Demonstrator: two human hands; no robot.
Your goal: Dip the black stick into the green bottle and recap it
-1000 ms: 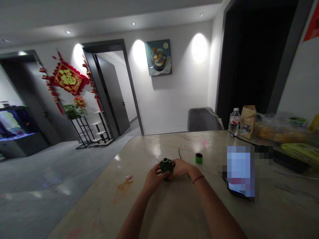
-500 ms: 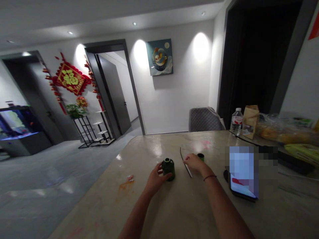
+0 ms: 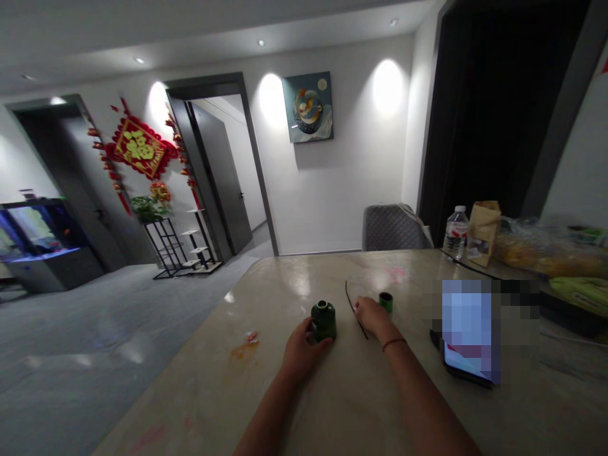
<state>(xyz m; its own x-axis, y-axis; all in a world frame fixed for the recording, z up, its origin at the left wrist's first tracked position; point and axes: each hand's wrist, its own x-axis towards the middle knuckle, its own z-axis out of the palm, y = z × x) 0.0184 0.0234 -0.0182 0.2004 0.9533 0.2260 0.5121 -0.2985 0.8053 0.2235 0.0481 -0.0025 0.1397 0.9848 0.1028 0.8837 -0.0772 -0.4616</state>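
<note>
My left hand (image 3: 303, 345) is wrapped round the side of a small dark green bottle (image 3: 325, 324), which stands upright on the table with its narrow round mouth uncovered. To its right, my right hand (image 3: 373, 315) is closed, fingertips pinched at the middle of a thin, slightly bent dark strip (image 3: 350, 295). The strip slants across the tabletop, its far end up and left, its near end toward me. Just beyond the right hand stands a short green cylinder (image 3: 386, 303) with a dark open top, perhaps a cap; its lower part is partly hidden.
A phone (image 3: 468, 358) with a lit, blurred screen leans at the right of the table (image 3: 213, 392). Behind it are a water bottle (image 3: 456, 234), a paper bag (image 3: 483, 233) and plastic-wrapped food (image 3: 546, 250). A small pinkish scrap (image 3: 251, 337) lies left. A grey chair (image 3: 395, 228) stands beyond.
The view has shifted slightly. The strip's pale face, visible before beside the right hand, now shows only as a thin dark line. My left hand still holds the green bottle.
</note>
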